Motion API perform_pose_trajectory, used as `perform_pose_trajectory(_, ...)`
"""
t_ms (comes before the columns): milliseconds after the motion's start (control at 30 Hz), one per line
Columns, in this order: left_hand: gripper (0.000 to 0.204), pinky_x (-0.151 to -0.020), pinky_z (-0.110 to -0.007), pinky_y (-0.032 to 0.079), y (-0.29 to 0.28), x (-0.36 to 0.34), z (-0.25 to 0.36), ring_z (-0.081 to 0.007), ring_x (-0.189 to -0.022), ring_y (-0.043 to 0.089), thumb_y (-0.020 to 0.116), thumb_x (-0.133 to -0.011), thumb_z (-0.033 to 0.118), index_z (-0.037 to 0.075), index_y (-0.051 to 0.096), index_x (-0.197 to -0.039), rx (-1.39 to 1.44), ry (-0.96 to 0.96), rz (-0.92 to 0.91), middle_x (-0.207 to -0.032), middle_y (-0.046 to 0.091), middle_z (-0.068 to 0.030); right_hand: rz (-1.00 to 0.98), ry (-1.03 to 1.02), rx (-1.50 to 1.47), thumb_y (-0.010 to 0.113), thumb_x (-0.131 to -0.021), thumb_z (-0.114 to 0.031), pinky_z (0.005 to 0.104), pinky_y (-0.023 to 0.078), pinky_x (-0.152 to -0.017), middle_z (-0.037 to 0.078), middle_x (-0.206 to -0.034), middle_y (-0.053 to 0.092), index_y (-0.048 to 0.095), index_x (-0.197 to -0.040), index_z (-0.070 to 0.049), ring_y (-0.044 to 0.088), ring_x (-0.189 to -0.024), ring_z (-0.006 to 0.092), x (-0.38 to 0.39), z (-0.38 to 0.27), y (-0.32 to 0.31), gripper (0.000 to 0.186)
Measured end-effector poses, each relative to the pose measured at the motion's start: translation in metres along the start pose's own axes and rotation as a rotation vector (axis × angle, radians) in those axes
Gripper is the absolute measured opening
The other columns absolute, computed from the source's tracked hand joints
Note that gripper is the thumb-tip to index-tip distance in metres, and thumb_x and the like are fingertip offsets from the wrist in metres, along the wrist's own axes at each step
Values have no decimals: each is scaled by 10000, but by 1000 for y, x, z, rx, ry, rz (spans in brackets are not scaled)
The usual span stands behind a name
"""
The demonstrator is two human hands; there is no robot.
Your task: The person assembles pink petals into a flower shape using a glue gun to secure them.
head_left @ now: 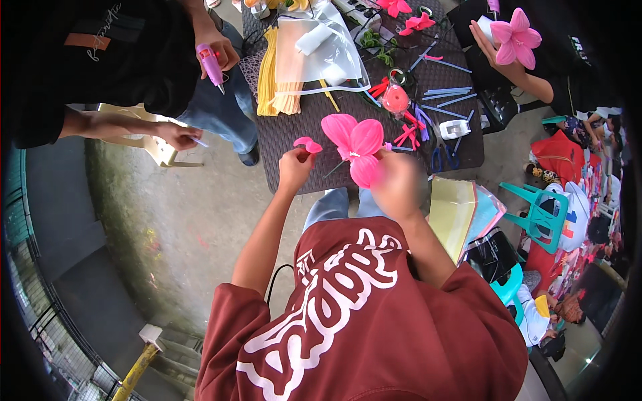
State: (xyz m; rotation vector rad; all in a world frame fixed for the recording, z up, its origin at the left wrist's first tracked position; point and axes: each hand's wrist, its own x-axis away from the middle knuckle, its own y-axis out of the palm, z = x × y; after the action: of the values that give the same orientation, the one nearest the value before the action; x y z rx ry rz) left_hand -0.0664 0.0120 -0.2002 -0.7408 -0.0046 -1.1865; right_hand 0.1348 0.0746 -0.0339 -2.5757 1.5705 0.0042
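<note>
My left hand (296,169) pinches a single pink petal (307,144) at the table's near edge. Just right of it, a larger pink flower (367,138) with several broad ribbed petals and a pale centre is held by my right hand (399,185). That hand is partly smeared, and its fingers lie behind and beside the lower petal. A thin dark stem (334,170) sticks out to the flower's left. The loose petal and the flower are apart.
The dark woven table (294,144) carries yellow strips (267,73), a clear plastic sheet (321,60), blue sticks (447,91), blue-handled scissors (441,154) and a pink ribbon roll (395,99). At left, a person holds a pink glue gun (210,65); another at right holds a pink flower (515,39).
</note>
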Motion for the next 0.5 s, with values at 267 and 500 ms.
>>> perform_pose_trajectory(267,288,-647,-249,494,-74,15,112,-117,-736,613,582,-866,218,-37,627,-990,880,-268,-227,-873,650,-78,-38,-117,124,701,-681,-27,272,517,-674,147,-870,660,619,-955,45,661,-755,210,1,4,-6,295)
perform_pose_trajectory(500,215,-766,-267,487,-95,42,157,-143,-840,605,611,-838,127,-32,594,-982,786,13,-583,-918,626,-80,-57,-40,-27,703,-727,-67,264,523,-680,152,-866,656,585,-974,91,655,-760,170,6,-2,1,316)
